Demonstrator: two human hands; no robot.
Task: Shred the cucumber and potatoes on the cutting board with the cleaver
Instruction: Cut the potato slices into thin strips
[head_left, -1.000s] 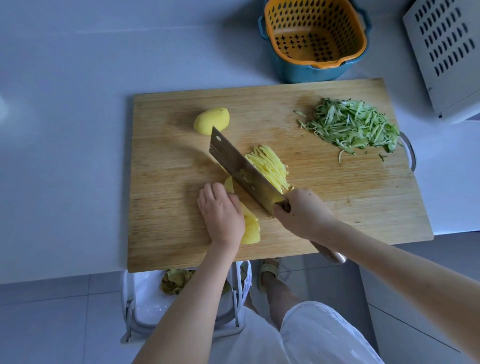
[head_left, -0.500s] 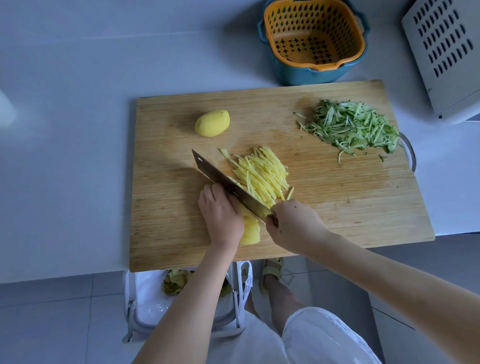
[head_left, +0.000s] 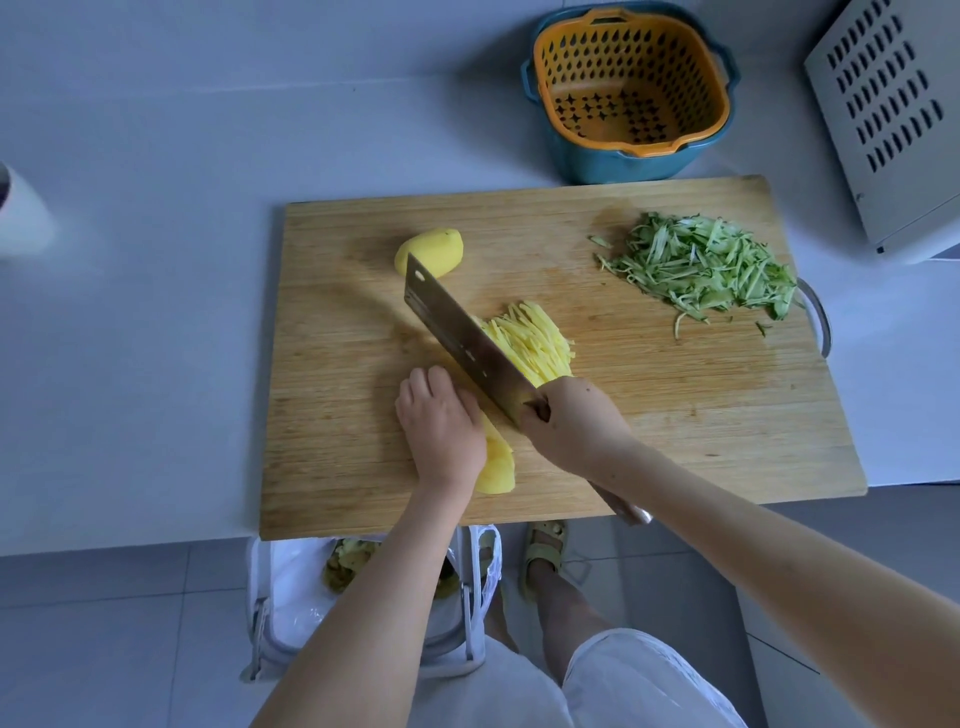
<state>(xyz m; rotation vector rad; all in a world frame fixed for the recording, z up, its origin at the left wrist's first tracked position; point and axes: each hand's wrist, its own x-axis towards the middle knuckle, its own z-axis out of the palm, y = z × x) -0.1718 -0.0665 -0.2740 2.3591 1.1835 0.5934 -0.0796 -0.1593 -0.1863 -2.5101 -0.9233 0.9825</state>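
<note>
Cleaver, one whole potato, one potato-shred pile, one cucumber-shred pile

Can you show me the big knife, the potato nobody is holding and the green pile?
cleaver (head_left: 462, 338): head view, middle of the flat blade.
loose potato (head_left: 436, 243): head view, its bare top, just beyond the blade tip.
cucumber shreds (head_left: 701, 265): head view, middle of the pile.

One view here, from the person's head, looking steeply down and forward over the tabletop. It sits close, wide-angle, the cutting board filling the middle, and the floor showing along the bottom edge, below the tabletop's near rim.
</note>
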